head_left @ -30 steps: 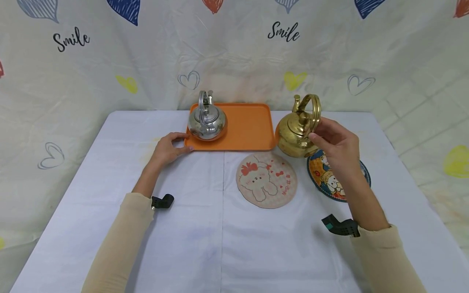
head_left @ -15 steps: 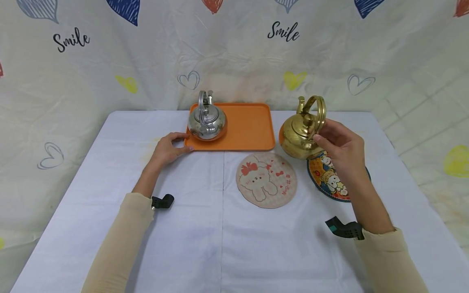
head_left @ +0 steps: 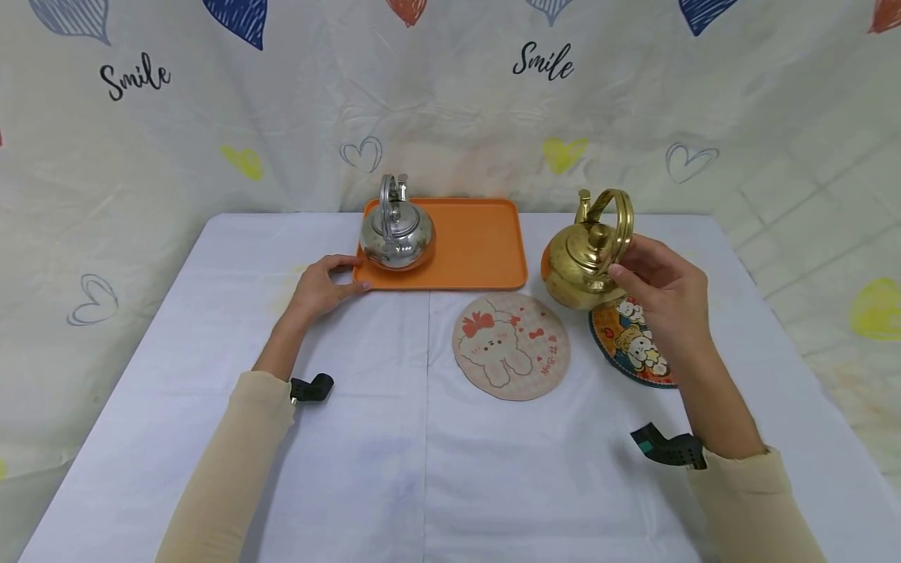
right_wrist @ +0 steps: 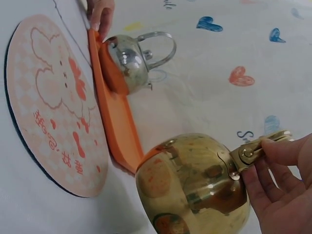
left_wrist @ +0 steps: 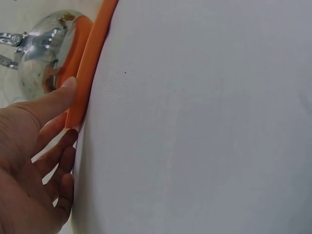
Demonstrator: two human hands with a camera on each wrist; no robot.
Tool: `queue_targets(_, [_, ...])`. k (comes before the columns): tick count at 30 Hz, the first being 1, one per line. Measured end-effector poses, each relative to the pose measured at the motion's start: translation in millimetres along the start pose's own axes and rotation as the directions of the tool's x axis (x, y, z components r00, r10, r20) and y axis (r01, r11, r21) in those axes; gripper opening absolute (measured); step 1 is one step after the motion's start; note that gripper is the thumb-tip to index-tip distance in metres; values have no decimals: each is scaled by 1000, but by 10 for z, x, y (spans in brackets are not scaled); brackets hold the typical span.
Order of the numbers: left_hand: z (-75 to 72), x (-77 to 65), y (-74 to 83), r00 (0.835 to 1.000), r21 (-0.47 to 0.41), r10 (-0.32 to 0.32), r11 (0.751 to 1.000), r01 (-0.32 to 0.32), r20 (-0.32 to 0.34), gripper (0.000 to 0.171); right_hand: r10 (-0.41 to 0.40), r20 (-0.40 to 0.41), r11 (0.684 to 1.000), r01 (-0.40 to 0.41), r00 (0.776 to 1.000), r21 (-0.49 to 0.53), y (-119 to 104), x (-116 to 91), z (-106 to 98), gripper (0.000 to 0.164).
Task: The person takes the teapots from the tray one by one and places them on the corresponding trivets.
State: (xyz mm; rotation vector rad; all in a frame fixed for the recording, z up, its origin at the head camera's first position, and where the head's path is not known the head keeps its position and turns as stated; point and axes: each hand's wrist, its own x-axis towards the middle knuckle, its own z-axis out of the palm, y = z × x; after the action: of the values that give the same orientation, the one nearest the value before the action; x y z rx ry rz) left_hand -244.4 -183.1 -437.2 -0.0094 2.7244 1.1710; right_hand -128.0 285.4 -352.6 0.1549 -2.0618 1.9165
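In the head view my right hand [head_left: 669,293] pinches the base of the handle of a shiny gold kettle [head_left: 579,270], thumb in front. The kettle overlaps the top of a round mat with cartoon bears [head_left: 637,348]; my wrist hides its right part. With its thumb on the front edge and fingers at the side, my left hand [head_left: 318,291] holds the left corner of an orange tray [head_left: 482,246]. On the tray's left half stands a silver kettle [head_left: 396,238]. The left wrist view shows my thumb [left_wrist: 56,100] against the tray rim.
A round pink rabbit mat [head_left: 511,348] lies in front of the tray. White cloth [head_left: 366,469] covers the table. Behind its back edge hangs a printed backdrop [head_left: 450,102] with hearts and "Smile" lettering.
My right hand has carried the gold kettle to the right and slightly toward me, away from the tray's right edge. The left hand, tray and silver kettle have stayed in place.
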Motion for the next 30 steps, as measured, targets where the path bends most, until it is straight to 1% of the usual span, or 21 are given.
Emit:
queue_targets(6, [-1, 11, -13, 1000, 0, 6, 1000, -6, 3, 57, -9, -10, 997, 10, 1000, 81, 30, -15, -52, 37])
queue_targets(13, [-4, 18, -12, 1000, 1, 1, 1000, -1, 1, 58, 0, -16, 998, 1, 1000, 64, 35, -25, -108, 39])
queue_targets(23, [-5, 27, -13, 1000, -10, -5, 1000, 5, 5, 59, -31, -19, 996, 33, 999, 88, 14, -27, -145, 38])
queue_targets(30, [-7, 32, -18, 1000, 1, -3, 1000, 3, 4, 58, -45, -31, 994, 48, 999, 98, 31, -46, -183, 39])
